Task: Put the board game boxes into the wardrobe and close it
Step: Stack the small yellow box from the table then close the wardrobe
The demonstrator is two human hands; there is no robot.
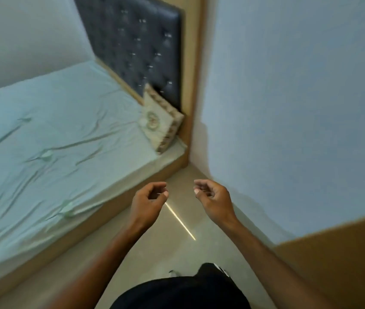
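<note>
Your left hand [149, 202] and your right hand [212, 198] hang side by side over the beige floor [154, 253], a little apart, palms turned toward each other. The fingers of both are loosely curled, thumb near the fingertips, and neither hand grips anything. No board game box shows in this view, so you cannot tell where the boxes lie or which way their long sides run. At the near right a brown wooden panel [344, 264] rises beside your right forearm; whether it belongs to the wardrobe cannot be told from here. To your left the bed [54, 141] stretches from near left to far centre, covered by a wrinkled pale green sheet. At its far end a dark tufted headboard [136, 47] stands in a wooden frame, and a cream patterned cushion [160, 121] leans tilted against its lower right corner. A pale blue wall [299, 108] fills the right side. A thin bright streak of light [180, 221] runs diagonally across the floor between your wrists. Dark clothing [181, 293] shows at the near edge.
</note>
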